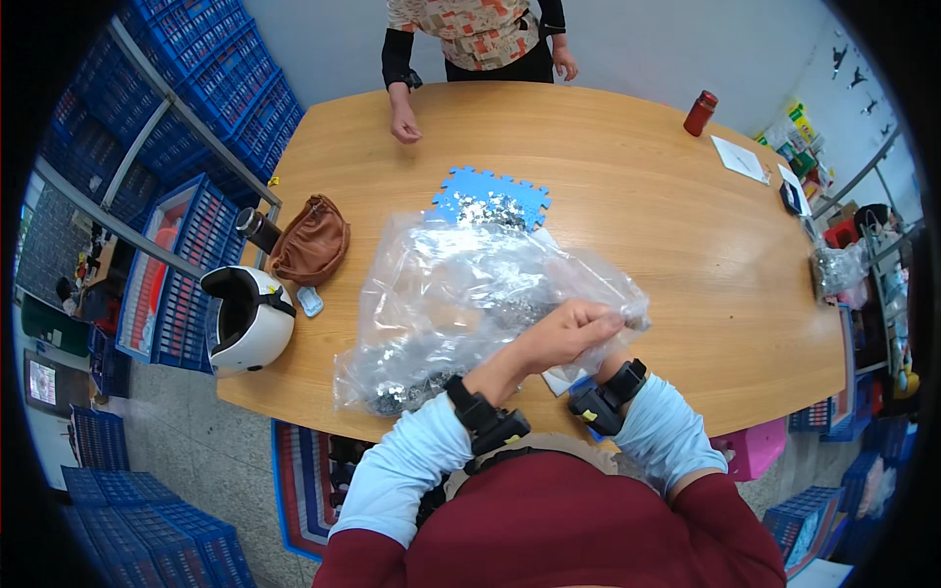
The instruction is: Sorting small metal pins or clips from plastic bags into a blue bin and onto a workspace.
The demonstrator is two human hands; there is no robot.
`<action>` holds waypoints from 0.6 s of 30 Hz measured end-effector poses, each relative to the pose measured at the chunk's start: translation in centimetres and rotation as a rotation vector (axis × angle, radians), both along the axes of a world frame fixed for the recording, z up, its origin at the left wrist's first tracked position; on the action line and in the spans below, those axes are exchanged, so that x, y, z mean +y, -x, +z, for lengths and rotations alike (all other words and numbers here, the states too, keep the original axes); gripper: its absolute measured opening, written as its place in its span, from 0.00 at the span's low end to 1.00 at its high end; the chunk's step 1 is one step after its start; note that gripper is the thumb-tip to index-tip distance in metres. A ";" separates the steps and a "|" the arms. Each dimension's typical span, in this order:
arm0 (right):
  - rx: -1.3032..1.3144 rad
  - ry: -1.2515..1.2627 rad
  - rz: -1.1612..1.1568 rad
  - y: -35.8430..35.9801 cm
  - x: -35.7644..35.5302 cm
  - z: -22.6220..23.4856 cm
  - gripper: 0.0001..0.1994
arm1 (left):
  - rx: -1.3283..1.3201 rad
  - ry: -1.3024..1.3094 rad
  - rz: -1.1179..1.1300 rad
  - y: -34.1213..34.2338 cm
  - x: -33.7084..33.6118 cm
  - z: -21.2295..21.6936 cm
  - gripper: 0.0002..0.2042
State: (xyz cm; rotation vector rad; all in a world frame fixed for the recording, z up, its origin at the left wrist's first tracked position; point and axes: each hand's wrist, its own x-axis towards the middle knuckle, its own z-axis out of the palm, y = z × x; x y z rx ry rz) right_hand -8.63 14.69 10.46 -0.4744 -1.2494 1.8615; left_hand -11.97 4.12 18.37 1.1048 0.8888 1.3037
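A large clear plastic bag (431,284) lies spread across the near part of the table, with small grey, shiny pieces (407,377) gathered in its lower left. My left hand (569,335) is closed, pinching the bag's right edge. Close behind it, my right hand (615,363) is closed at the same gathered edge; its fingers are mostly hidden by the left hand and the plastic. Beyond the bag lies a blue foam mat (480,184) with toothed edges, and a heap of small silvery pieces (490,210) on it.
To the left are a brown leather bag (312,240), a dark flask (257,229) and a white helmet (257,328). A red bottle (700,114) and white paper (740,159) are far right. Across the wooden table (706,255) stands another person (480,34). Blue crates (186,284) flank the table.
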 end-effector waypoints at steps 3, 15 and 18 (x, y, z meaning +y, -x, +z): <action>-0.118 -0.051 -0.078 -0.9 1.3 -0.2 0.06 | -0.265 0.057 -0.045 -0.3 0.6 0.3 0.12; -0.358 0.152 -0.248 -5.9 8.4 -5.3 0.10 | 0.576 -0.119 0.601 -1.3 0.5 -5.7 0.11; -0.082 0.337 -0.061 -8.2 3.7 -3.5 0.12 | 0.842 -0.427 0.727 -2.9 2.3 -4.7 0.09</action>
